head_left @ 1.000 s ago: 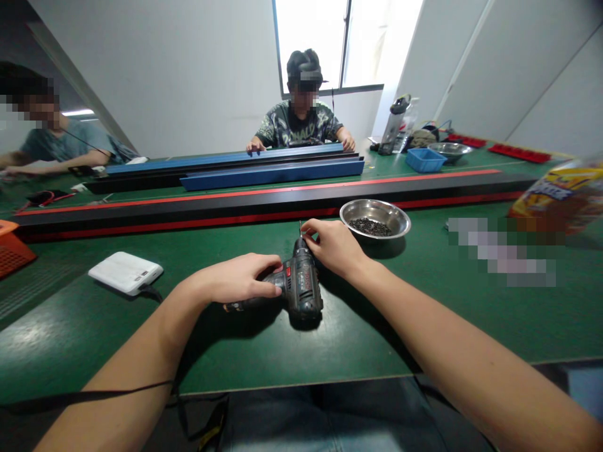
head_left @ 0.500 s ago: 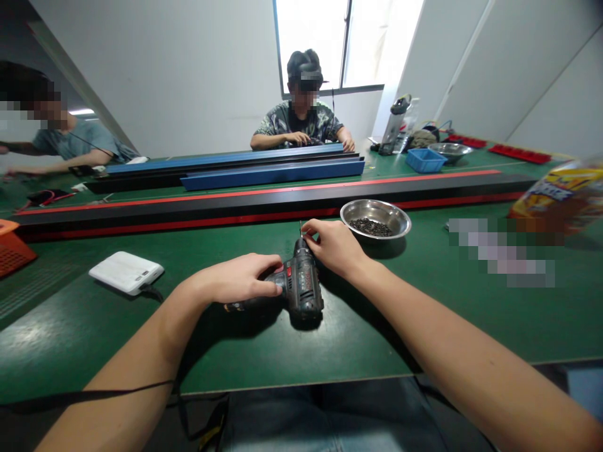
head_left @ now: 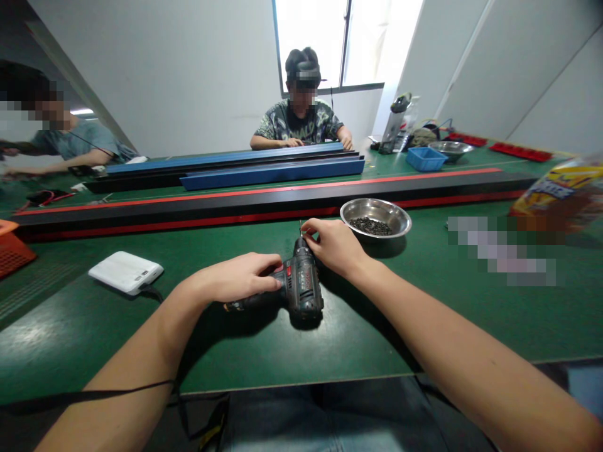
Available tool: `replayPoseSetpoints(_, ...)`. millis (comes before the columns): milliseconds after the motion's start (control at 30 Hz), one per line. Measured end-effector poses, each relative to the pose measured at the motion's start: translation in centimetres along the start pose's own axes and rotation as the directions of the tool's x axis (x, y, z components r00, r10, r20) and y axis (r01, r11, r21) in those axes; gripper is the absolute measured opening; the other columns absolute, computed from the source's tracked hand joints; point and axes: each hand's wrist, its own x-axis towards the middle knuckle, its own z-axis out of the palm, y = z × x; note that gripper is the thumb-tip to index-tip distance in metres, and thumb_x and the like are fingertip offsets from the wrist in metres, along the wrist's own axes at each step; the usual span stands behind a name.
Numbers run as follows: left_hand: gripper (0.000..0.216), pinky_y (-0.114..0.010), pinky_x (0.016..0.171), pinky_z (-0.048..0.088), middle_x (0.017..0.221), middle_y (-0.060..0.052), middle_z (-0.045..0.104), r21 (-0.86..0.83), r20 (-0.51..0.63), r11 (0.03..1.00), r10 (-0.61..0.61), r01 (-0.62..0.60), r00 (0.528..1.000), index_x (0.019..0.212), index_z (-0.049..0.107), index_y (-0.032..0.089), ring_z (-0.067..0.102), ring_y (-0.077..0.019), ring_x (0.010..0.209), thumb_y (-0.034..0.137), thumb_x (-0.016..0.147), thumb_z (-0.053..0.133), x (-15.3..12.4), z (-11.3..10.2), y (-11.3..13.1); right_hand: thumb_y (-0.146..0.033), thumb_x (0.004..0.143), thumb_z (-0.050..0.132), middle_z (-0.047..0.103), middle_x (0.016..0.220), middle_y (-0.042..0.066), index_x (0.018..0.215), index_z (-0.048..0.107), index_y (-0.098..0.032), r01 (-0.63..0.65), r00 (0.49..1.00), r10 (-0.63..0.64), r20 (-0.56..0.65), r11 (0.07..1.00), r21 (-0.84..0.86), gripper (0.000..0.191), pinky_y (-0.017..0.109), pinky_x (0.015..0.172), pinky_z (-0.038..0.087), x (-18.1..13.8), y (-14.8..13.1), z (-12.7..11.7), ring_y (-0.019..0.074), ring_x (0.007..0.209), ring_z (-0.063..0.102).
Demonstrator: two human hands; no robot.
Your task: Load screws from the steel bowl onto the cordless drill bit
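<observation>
A black cordless drill (head_left: 304, 289) lies on its side on the green table, its chuck pointing away from me. My left hand (head_left: 242, 276) is closed around its handle, near the trigger. At the chuck end, my right hand (head_left: 334, 245) pinches the thin drill bit (head_left: 301, 230) between thumb and fingers; the fingertips partly hide it. Just beyond the right hand stands a steel bowl (head_left: 400, 220) holding many small dark screws (head_left: 372, 226).
Across the table runs a long black and red profile (head_left: 264, 207), with blue profiles (head_left: 273, 172) behind it. A white power bank (head_left: 126, 272) lies left, near an orange basket (head_left: 14, 251). A snack bag (head_left: 560, 194) sits right. Two co-workers sit beyond; one (head_left: 301, 119) is opposite.
My hands and the drill stay practically in place. The co-worker opposite has raised their upper body slightly.
</observation>
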Motion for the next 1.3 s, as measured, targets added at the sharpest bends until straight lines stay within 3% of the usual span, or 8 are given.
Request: replayPoseSetpoints(1300,0.032,-0.033,0.085,0.05,0.103,-0.005,0.075,-0.006,-0.007,1.0,-0.015,0.015,1.0,0.111,0.067,0.021,0.066,-0.0249,0.092,0.043,0.09,0.056,0.16,0.11,0.17,-0.023,0.098,0.065,0.081,0.11,0.008,0.115,0.077,-0.023,-0.005,1.0,0.005,0.015,1.0,-0.001,0.021,0.033,0.089,0.056,0.04,0.02,-0.02,0.0246,0.099,0.077)
